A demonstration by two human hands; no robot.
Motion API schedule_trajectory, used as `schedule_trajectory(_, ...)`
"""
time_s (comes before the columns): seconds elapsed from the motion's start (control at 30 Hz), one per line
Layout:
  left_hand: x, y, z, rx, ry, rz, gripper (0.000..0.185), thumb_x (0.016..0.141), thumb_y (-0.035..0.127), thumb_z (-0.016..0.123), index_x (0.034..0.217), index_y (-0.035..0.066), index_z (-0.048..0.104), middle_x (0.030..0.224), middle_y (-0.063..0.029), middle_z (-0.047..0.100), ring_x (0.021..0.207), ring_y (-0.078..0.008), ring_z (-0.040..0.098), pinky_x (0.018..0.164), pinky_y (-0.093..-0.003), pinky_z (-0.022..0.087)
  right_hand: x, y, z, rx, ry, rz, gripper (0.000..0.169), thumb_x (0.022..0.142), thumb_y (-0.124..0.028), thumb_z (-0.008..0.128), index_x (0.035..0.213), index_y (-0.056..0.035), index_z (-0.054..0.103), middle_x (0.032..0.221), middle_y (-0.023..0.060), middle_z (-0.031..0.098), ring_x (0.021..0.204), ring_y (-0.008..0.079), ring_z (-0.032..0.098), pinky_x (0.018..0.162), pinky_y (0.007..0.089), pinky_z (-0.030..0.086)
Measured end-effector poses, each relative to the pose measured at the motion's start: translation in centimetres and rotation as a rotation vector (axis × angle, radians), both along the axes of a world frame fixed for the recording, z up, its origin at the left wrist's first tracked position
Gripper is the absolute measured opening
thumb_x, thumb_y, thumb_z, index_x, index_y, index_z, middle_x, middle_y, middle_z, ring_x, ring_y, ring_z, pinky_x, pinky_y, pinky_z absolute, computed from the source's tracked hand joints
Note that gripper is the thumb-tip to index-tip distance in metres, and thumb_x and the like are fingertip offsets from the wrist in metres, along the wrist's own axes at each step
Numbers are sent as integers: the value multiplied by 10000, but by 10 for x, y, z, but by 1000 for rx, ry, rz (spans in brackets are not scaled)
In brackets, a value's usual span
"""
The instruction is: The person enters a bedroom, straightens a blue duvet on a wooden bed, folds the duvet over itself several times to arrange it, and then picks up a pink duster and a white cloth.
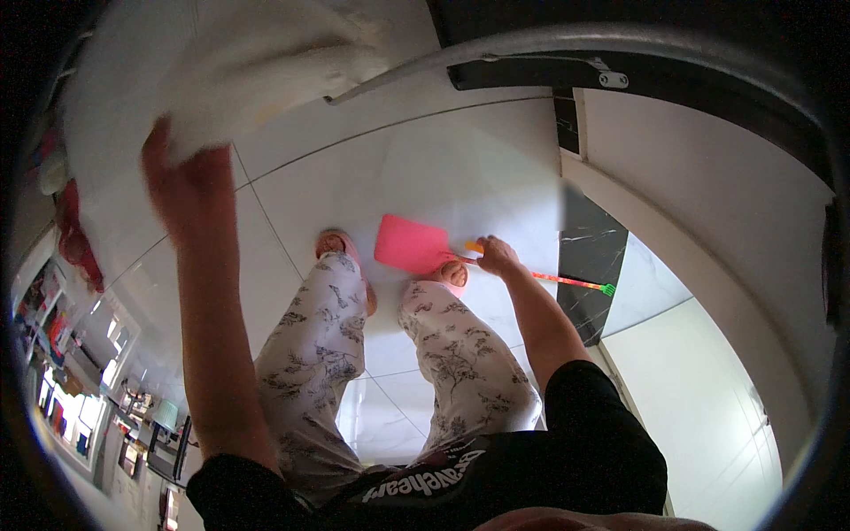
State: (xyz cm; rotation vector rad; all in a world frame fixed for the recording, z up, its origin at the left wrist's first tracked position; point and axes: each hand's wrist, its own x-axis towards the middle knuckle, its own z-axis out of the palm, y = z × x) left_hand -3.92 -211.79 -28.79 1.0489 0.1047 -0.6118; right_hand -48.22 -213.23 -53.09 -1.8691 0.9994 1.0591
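My right hand (497,255) is closed around the patterned red handle of a fly swatter (412,242). Its flat pink head lies over the floor beside my right slipper, and a green fork-shaped tip (607,289) ends the handle. A small orange piece (474,246) shows at my fingers; what it belongs to is unclear. Raised at the left, my left hand (196,189) is blurred and meets a whitish, blurred thing (279,86), perhaps cloth or a bag. Its fingertips are partly hidden, so its grip is not plain.
Pink slippers (332,243) are on my feet on the pale tiled floor (398,172). A curved metal bar (531,41) and a dark panel edge (531,72) cross the top right. White panels (697,372) stand at the right. A red thing (76,239) is at the far left.
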Motion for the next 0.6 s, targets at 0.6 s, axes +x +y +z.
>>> schedule_trajectory(0.6, -176, 215, 73, 87, 659, -87, 495, 795, 363, 372, 1157, 28, 409, 1108, -156, 481, 1008, -292, 470, 860, -416, 383, 1, 28, 106, -83, 44, -41, 262, 782, -329, 509, 946, -130, 459, 823, 136, 584, 787, 329, 556, 639, 434, 435)
